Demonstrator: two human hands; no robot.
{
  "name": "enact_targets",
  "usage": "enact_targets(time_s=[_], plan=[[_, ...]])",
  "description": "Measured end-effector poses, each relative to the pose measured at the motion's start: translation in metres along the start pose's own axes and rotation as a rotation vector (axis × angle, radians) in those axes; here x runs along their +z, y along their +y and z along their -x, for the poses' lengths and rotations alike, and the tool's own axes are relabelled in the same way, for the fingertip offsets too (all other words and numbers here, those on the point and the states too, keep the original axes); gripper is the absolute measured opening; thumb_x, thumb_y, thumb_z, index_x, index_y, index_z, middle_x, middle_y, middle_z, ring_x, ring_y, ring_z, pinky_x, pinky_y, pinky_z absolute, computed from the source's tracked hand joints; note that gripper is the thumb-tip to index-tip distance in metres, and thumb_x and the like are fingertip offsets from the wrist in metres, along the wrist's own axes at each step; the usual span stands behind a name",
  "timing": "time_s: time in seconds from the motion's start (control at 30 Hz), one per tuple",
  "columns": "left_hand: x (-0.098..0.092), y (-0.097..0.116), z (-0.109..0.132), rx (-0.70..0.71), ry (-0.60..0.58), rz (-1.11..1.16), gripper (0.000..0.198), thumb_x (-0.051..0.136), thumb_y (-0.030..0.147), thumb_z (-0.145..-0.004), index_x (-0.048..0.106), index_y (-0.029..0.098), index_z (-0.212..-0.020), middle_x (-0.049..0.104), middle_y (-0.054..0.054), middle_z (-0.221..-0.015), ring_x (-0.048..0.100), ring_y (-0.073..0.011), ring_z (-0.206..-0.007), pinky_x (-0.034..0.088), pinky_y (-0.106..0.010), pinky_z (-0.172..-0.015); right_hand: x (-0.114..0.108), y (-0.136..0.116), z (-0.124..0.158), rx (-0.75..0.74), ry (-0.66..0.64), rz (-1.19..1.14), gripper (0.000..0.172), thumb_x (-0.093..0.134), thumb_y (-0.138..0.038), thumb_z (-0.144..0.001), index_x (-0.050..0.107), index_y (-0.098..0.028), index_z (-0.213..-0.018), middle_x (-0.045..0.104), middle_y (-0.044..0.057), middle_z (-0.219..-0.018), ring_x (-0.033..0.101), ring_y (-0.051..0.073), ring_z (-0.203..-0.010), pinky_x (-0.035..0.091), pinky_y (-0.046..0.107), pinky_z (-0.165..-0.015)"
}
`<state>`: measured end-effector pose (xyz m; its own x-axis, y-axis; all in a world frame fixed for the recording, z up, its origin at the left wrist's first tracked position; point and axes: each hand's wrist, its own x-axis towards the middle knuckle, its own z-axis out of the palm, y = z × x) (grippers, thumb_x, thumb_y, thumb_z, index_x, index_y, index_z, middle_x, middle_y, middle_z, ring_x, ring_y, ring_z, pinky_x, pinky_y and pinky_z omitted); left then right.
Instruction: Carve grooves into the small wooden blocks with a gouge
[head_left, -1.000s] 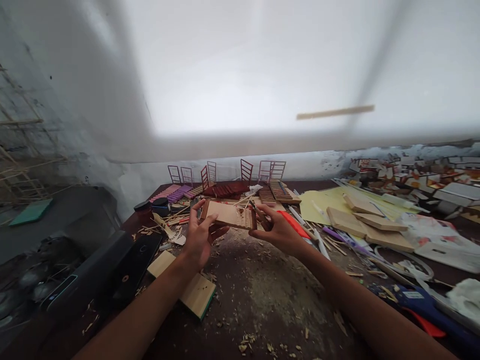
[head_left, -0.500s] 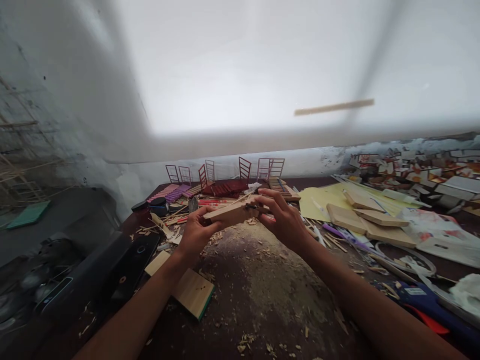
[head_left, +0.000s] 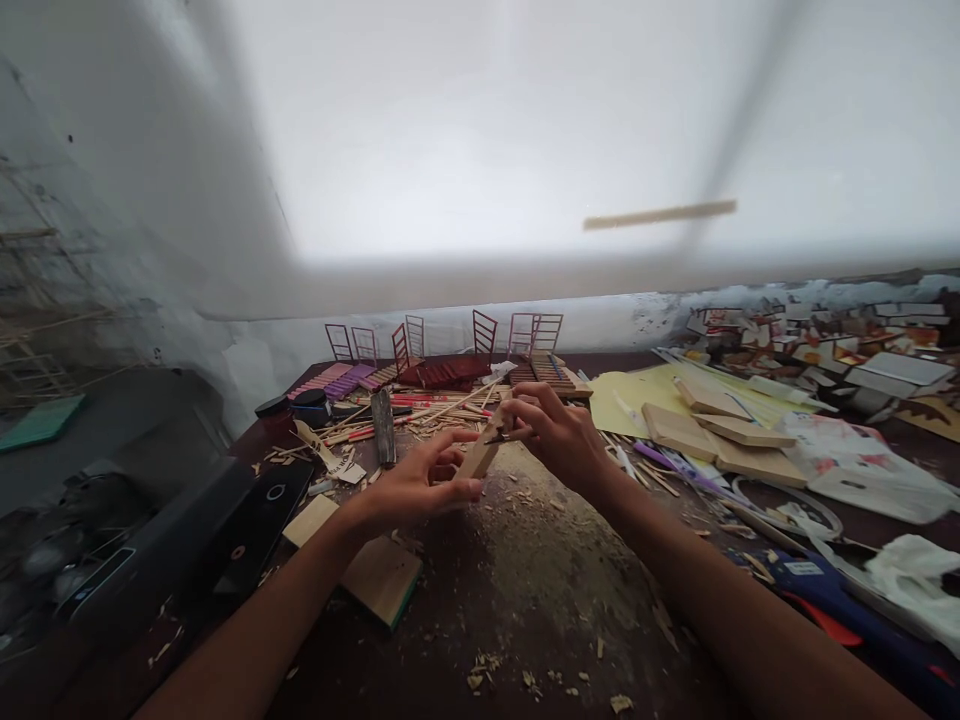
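Observation:
A pale wooden block [head_left: 480, 457] is held tilted above the worktable, in front of me. My left hand [head_left: 424, 475] has its thumb and fingers around the block's near end. At the upper end, the bent fingers of my right hand [head_left: 559, 430] grip the block. A small, thin, dark-tipped piece [head_left: 499, 437] shows by the right fingers against the block; its kind is unclear. Beneath my left wrist lies a wooden block with a green edge [head_left: 386, 580]. Just beyond the left hand is a dark, weathered flat bar [head_left: 383, 428].
Small ladder-like frames [head_left: 484, 333] stand at the back near slatted pieces and loose sticks. On the right, several wooden blocks [head_left: 750, 465] lie by yellow paper [head_left: 622, 400] and a blue tool [head_left: 825, 590]. A black phone-like slab [head_left: 266, 515] lies left. Wood shavings litter the table.
The held block has swung from lying nearly crosswise to a steep slant. My left hand has come lower and its fingers have spread more. The right hand has shifted slightly.

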<state>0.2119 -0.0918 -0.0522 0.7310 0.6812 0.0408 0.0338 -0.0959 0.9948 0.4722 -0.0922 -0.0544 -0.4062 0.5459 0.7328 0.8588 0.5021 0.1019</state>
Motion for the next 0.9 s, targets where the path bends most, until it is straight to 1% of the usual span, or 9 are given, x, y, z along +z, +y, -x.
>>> enact_targets(time_s=[0.07,0.13,0.27,0.37,0.43,0.53,0.63,0.77,0.9], plan=[[0.006,0.0,0.0,-0.039,-0.012,0.064,0.069,0.075,0.029,-0.076,0.046,0.025,-0.139,0.064,-0.006,-0.11,0.069,-0.0191,-0.09,0.051,-0.031,-0.08,0.001,-0.003,-0.001,-0.018,-0.032,-0.002,0.027,0.052,-0.019,-0.098,0.068,-0.027,-0.118,0.066,0.009,-0.122,0.067,0.018,-0.086,0.049,0.03,-0.066],[0.013,-0.001,-0.001,-0.067,0.014,0.112,0.072,0.07,0.022,-0.072,0.045,0.026,-0.139,0.064,-0.003,-0.101,0.067,-0.0159,-0.078,0.05,-0.03,-0.075,0.002,-0.007,-0.003,-0.027,-0.061,0.0,0.031,0.05,-0.018,-0.098,0.068,-0.028,-0.122,0.066,0.009,-0.119,0.066,0.017,-0.083,0.047,0.029,-0.063],[0.021,-0.008,-0.009,-0.097,0.165,0.23,0.067,0.062,0.021,-0.066,0.048,0.026,-0.131,0.059,0.003,-0.081,0.057,-0.0118,-0.058,0.046,-0.026,-0.059,0.003,-0.013,-0.005,-0.015,-0.1,0.003,0.038,0.054,-0.026,-0.098,0.062,-0.027,-0.136,0.065,0.011,-0.119,0.064,0.019,-0.08,0.041,0.029,-0.056],[0.021,-0.011,-0.013,-0.094,0.261,0.274,0.062,0.059,0.023,-0.064,0.048,0.028,-0.125,0.055,0.004,-0.082,0.05,-0.0086,-0.055,0.039,-0.021,-0.05,0.002,-0.018,-0.006,-0.003,-0.117,-0.013,0.045,0.055,-0.041,-0.1,0.057,-0.022,-0.141,0.065,0.013,-0.119,0.064,0.02,-0.083,0.041,0.031,-0.058],[0.02,-0.009,-0.014,-0.087,0.312,0.295,0.057,0.058,0.026,-0.066,0.048,0.029,-0.122,0.058,0.003,-0.09,0.048,-0.0071,-0.055,0.036,-0.019,-0.047,0.001,-0.02,-0.006,-0.005,-0.134,-0.027,0.042,0.049,-0.045,-0.104,0.062,-0.02,-0.135,0.067,0.012,-0.113,0.063,0.02,-0.082,0.04,0.031,-0.06],[0.018,-0.004,-0.013,-0.086,0.35,0.307,0.052,0.058,0.032,-0.07,0.047,0.027,-0.121,0.063,0.0,-0.097,0.046,-0.0066,-0.054,0.034,-0.018,-0.044,0.0,-0.022,-0.006,-0.002,-0.15,-0.033,0.039,0.039,-0.042,-0.109,0.071,-0.02,-0.113,0.07,0.008,-0.094,0.058,0.017,-0.071,0.035,0.032,-0.06],[0.018,-0.002,-0.013,-0.1,0.349,0.308,0.045,0.062,0.033,-0.07,0.051,0.025,-0.113,0.061,0.001,-0.09,0.045,-0.0066,-0.053,0.033,-0.018,-0.043,0.0,-0.026,-0.007,0.022,-0.145,-0.017,0.043,0.036,-0.043,-0.109,0.073,-0.02,-0.104,0.069,0.007,-0.086,0.055,0.016,-0.068,0.031,0.032,-0.06],[0.02,-0.004,-0.013,-0.124,0.351,0.311,0.033,0.069,0.034,-0.069,0.053,0.022,-0.096,0.051,0.005,-0.073,0.041,-0.0058,-0.05,0.032,-0.018,-0.043,-0.001,-0.032,-0.009,0.062,-0.147,0.01,0.048,0.034,-0.046,-0.109,0.072,-0.02,-0.098,0.067,0.008,-0.085,0.05,0.015,-0.066,0.025,0.032,-0.059],[0.022,-0.008,-0.014,-0.125,0.351,0.322,0.026,0.067,0.032,-0.07,0.052,0.021,-0.088,0.046,0.006,-0.066,0.04,-0.0065,-0.05,0.034,-0.019,-0.045,-0.003,-0.037,-0.01,0.09,-0.17,-0.01,0.049,0.035,-0.048,-0.109,0.071,-0.019,-0.093,0.066,0.009,-0.083,0.046,0.015,-0.064,0.021,0.033,-0.059]])
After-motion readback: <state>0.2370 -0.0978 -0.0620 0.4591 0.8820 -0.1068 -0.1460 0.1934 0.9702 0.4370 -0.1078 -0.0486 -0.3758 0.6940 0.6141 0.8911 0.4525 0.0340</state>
